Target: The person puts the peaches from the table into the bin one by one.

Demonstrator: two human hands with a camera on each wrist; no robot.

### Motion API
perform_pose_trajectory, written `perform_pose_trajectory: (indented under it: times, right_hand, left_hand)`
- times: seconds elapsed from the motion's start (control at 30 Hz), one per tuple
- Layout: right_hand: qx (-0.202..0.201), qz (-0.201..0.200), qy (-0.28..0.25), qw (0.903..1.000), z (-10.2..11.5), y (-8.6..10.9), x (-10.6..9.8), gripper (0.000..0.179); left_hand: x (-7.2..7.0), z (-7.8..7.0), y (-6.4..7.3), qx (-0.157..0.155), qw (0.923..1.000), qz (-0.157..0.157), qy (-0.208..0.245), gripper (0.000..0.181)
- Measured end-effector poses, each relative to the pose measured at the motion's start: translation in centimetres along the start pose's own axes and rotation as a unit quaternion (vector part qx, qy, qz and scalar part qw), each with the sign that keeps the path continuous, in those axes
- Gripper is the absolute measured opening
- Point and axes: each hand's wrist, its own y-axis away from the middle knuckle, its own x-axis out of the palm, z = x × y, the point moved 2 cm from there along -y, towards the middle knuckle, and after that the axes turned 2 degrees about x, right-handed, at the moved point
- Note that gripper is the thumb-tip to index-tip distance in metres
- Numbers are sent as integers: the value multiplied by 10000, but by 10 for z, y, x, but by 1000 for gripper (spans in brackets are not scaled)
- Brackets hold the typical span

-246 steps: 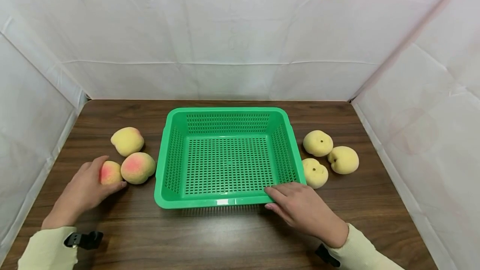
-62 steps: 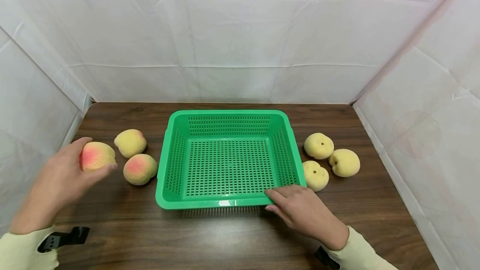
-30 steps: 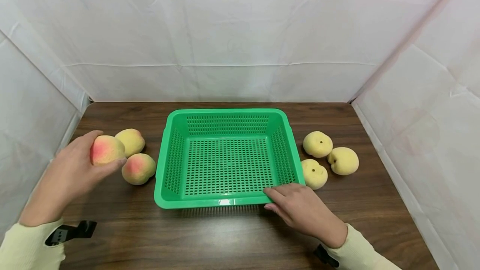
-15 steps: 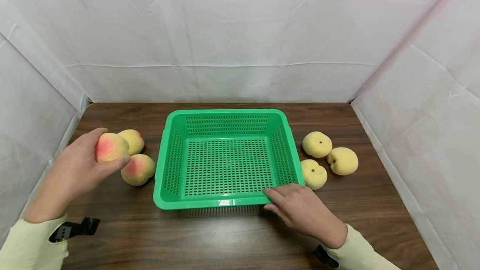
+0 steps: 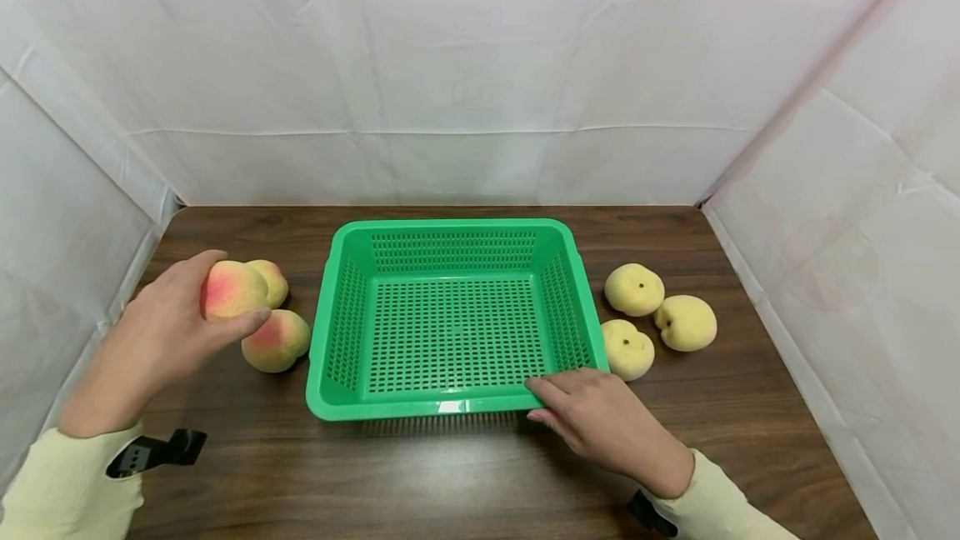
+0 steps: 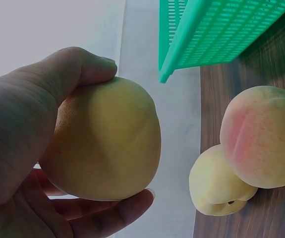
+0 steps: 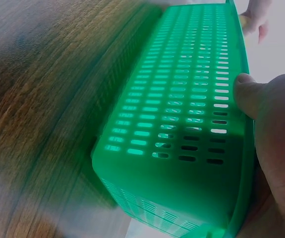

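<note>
My left hand (image 5: 161, 336) holds a yellow peach (image 5: 232, 290) with a pink blush, raised above the table's left side. In the left wrist view the thumb lies along one side of the held peach (image 6: 107, 144) and fingers curl round the other. Behind it on the table sit two more peaches, one yellow (image 5: 272, 282) and partly hidden, one blushed pink (image 5: 275, 342). At the green plastic basket (image 5: 375, 409), my right hand (image 5: 603, 419) grips the near rim by the right corner. The right wrist view has its thumb against the basket's outer wall (image 7: 182, 109).
Three pale yellow peaches lie right of the basket: one at the back (image 5: 634, 289), one farther right (image 5: 686, 323), one close against the basket's side (image 5: 628, 350). White sheeting (image 5: 465, 90) stands behind and on both sides of the brown wooden table (image 5: 390, 482).
My left hand, earlier down at the front left peach, has lifted it off the table and then carried it rightward, now overlapping the back left peach. My right hand stays on the basket rim.
</note>
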Motion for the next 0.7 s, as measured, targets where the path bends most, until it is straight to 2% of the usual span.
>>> perform_pose_trajectory:
  times: [0.07, 0.17, 0.3, 0.33, 0.4, 0.53, 0.7]
  right_hand:
    - [-4, -10, 9, 10000, 0, 0, 0, 34]
    - [12, 3, 3, 10000, 0, 0, 0, 34]
    - [48, 28, 12, 10000, 0, 0, -1, 34]
    - [53, 27, 17, 10000, 0, 1, -1, 35]
    - [49, 19, 27, 10000, 1, 1, -1, 36]
    - [9, -25, 38, 10000, 1, 2, 0, 38]
    - [-18, -76, 89, 9999, 1, 1, 0, 36]
  left_hand:
    - [1, 0, -1, -41, 10000, 89, -13, 63]
    - [3, -1, -2, -103, 9998, 162, -20, 74]
    - [3, -2, -4, -57, 9999, 140, 23, 68]
    - [3, -2, -5, -24, 9999, 129, 9, 74]
    - [3, -3, -5, -22, 9999, 129, 2, 73]
    - [3, -4, -4, 20, 9999, 117, -12, 57]
    - [2, -6, -6, 41, 9999, 131, -48, 60]
